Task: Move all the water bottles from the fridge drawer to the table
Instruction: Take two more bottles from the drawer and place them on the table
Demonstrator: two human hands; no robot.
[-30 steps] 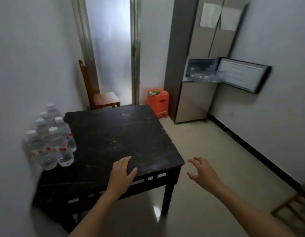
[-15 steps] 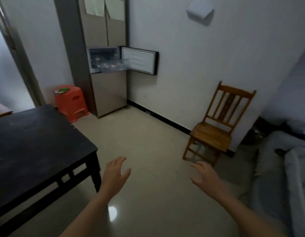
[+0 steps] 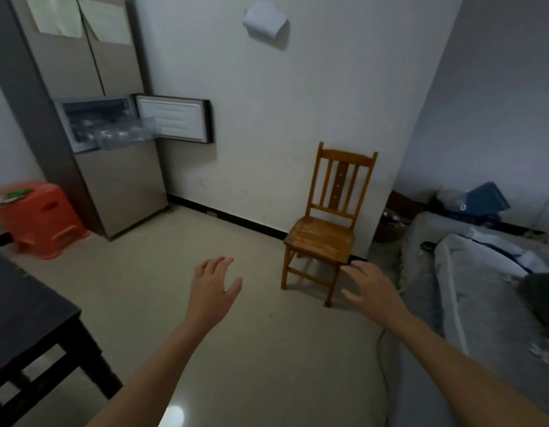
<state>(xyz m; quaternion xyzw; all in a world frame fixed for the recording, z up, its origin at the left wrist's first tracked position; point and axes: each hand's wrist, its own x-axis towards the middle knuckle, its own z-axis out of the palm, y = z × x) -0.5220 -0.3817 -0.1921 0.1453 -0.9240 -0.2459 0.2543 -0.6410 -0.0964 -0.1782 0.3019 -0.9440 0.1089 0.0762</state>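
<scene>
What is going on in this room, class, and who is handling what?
A person holds the left hand and the right hand out over the floor, both open and empty. Across the room the fridge has its small door swung open and a clear drawer pulled out; its contents are too blurred to tell. A corner of the table shows at lower left.

Bare floor (image 3: pixel 180 241) runs open toward the fridge drawer (image 3: pixel 125 135) upper left — table (image 3: pixel 26 315) crowds lower left, wooden chair (image 3: pixel 325 238) right of centre.
</scene>
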